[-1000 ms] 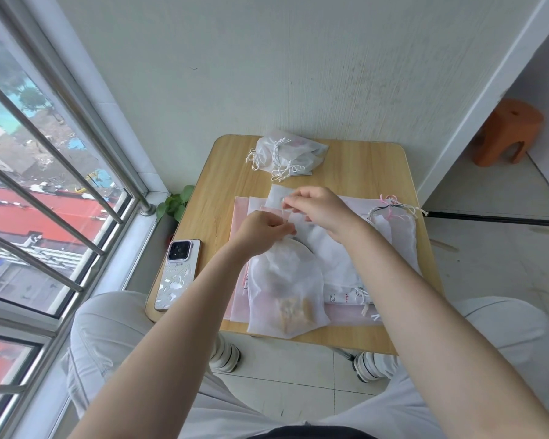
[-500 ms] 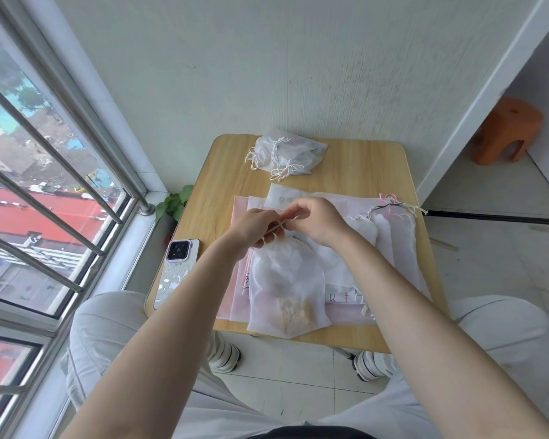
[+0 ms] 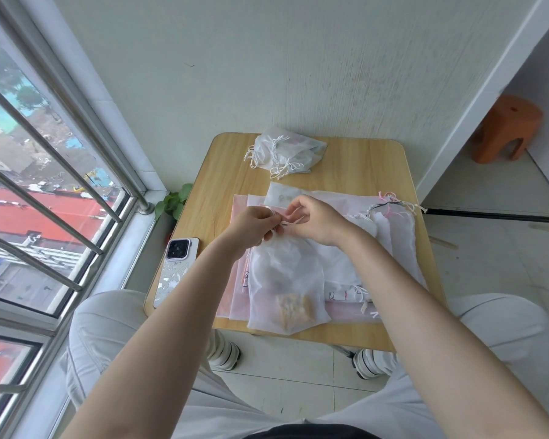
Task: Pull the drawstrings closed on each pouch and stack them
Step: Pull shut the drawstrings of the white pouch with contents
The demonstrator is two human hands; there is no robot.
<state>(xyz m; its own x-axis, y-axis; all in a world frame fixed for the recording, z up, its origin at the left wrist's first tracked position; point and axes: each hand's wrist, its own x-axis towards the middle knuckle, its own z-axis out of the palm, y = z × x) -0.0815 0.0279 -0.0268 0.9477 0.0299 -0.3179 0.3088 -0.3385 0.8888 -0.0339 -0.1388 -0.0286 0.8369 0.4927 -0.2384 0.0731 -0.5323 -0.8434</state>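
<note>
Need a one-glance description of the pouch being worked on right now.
On the wooden table, look at the near edge, atop the flat pink and white bags. The sheer white pouch lies there, its top pinched by the left hand and right hand. It alone shows tan contents at the bottom.

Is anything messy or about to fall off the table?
The phone lies at the table's left edge, its near end poking over. The filled pouch and the pink sheets under it overhang the front edge.

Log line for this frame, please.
step: closing pouch | left hand: pinches drawstring | right hand: pinches drawstring | done pile: table's far edge
</note>
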